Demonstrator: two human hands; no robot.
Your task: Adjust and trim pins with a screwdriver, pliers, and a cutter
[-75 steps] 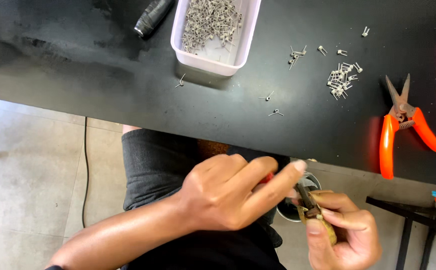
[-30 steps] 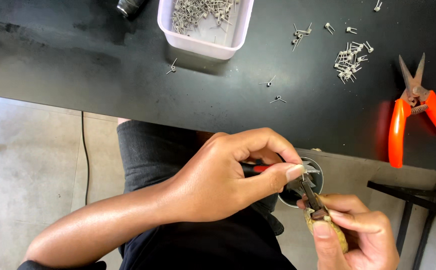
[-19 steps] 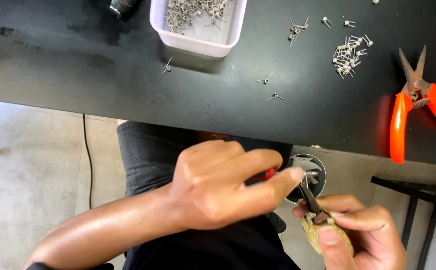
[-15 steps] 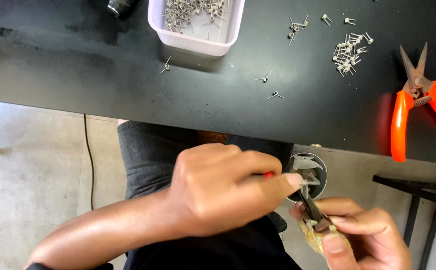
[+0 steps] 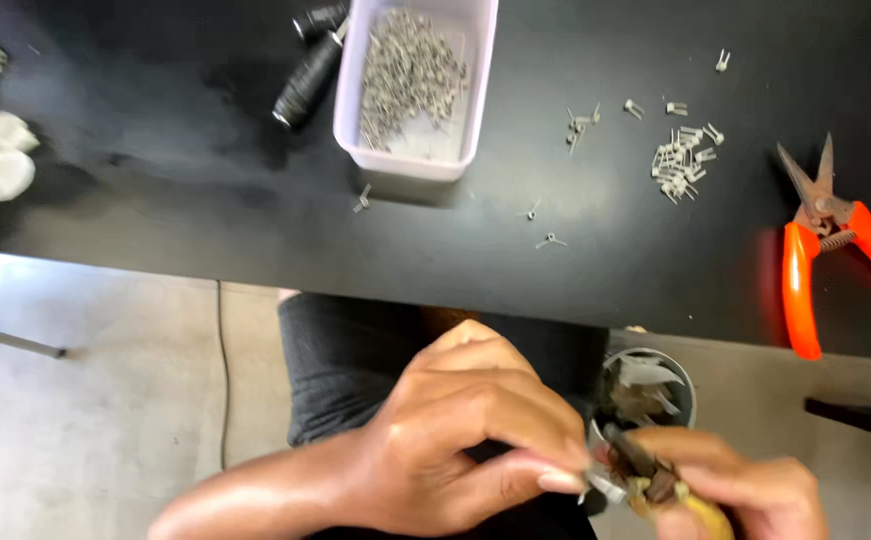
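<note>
The black table (image 5: 156, 210) spans the top of the view and carries a pale plastic tub (image 5: 414, 165) of small metal pieces, orange-handled snips (image 5: 824, 250) off to the right, and a loose scatter of small metal clips (image 5: 681, 160); below the table edge, over the lap, the left hand (image 5: 456, 445) closes its grip around a slim dark tool (image 5: 631, 455), whose tip meets a small yellowish-brown piece (image 5: 691, 515) pinched tight in the right hand (image 5: 746, 490), just in front of a small round tin (image 5: 646, 390) of scraps; the piece looks light and rigid, probably small enough to slip or twist under pressure, so it seems best held by its thick end between thumb and fingertips; the tool looks stiff and narrow, easiest to steady close to its tip.
</note>
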